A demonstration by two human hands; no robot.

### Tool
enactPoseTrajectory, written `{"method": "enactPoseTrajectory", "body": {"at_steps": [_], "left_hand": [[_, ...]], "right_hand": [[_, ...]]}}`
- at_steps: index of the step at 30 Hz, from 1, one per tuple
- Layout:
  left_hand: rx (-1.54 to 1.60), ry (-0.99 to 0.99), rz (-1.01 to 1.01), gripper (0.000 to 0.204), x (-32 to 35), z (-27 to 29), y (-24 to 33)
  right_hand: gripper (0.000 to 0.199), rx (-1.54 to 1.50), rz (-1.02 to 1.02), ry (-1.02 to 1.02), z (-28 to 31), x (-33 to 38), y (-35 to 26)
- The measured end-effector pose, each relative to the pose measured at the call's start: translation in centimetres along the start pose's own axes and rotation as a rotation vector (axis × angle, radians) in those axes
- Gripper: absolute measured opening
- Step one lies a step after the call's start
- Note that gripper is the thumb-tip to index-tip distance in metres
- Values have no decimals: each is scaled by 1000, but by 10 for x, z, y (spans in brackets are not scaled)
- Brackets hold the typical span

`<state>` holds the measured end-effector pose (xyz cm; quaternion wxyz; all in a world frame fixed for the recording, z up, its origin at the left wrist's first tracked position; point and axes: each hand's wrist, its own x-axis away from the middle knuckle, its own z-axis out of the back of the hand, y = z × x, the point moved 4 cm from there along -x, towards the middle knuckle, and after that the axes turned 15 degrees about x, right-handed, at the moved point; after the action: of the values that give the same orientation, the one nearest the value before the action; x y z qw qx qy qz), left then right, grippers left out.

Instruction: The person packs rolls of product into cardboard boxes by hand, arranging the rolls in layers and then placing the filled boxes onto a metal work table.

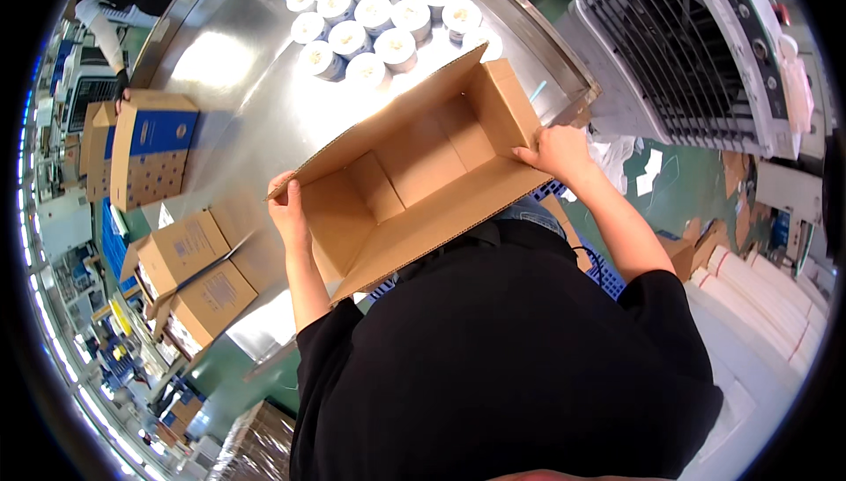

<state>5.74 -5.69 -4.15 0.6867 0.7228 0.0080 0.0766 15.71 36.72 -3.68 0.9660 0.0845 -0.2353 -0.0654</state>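
Between my two hands is an open cardboard box (423, 150), plain brown and with nothing inside, tilted so its inside faces me. My left hand (287, 203) grips the box at its left end, thumb over the edge. At the right end my right hand (557, 153) pinches the rim, with the fingers partly out of sight behind the cardboard. Just beyond the box, several white-lidded round tubs (374, 14) with blue on their sides stand grouped on the shiny metal table (216, 119).
Printed cardboard boxes (196, 274) lie on the left, and a blue-and-brown box (154, 148) stands farther back near another person's gloved hand (122, 89). A large grey air cooler (679, 49) stands at the right. White rolls (758, 305) lie lower right.
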Motion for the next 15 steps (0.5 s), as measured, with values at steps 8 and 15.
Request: {"method": "enactPoseTrajectory", "body": {"at_steps": [8,15], "left_hand": [[-61,-2,-87,25,-3,7,-12],[147,-106,-2,56,-5,28,-26]], "right_hand": [[49,-329,272,-245,-44,-19,4],[64,6,244,-245,45,-35,4]]}}
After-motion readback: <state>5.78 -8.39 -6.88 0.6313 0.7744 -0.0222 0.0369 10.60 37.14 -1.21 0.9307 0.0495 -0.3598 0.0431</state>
